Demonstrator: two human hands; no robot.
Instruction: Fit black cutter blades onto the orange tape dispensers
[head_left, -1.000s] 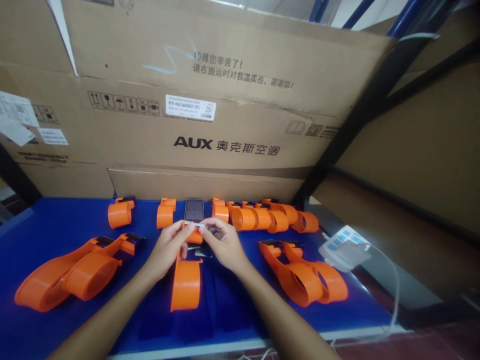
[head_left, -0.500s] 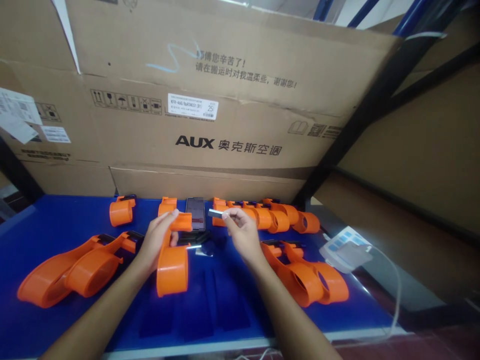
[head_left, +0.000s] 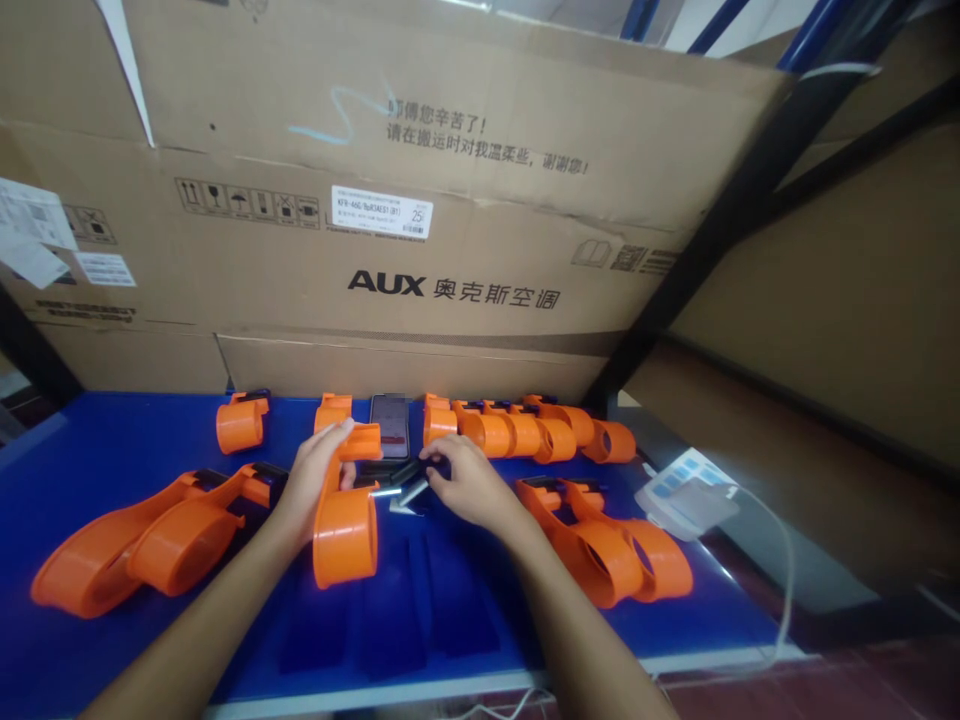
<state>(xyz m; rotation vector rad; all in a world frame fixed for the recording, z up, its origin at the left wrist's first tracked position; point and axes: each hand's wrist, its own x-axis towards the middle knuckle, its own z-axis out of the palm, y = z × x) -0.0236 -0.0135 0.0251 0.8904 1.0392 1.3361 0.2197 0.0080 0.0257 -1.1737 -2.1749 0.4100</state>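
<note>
My left hand (head_left: 311, 485) is closed around the handle of an orange plastic tape dispenser (head_left: 346, 540), its wide ring hanging low and a thin metal rod sticking out to the right. Over the middle of the table my right hand (head_left: 472, 482) has its fingers bent and pinched together. Its fingertips meet the end of a small pile of black pieces (head_left: 401, 472). Just below the thumb lies a silvery metal strip (head_left: 412, 492). Whether the fingers grip the strip or a black piece cannot be made out.
Several more orange dispensers (head_left: 555, 440) stand along the back, with others at left and front right. A phone (head_left: 391, 425) lies behind the black pieces. A white device with a cable (head_left: 686, 490) sits at the right edge. A large cardboard sheet (head_left: 300, 290) rises behind the table.
My right hand has moved down and left, from holding up a metal strip to the pile of black pieces. My left hand still holds the dispenser in nearly the same place.
</note>
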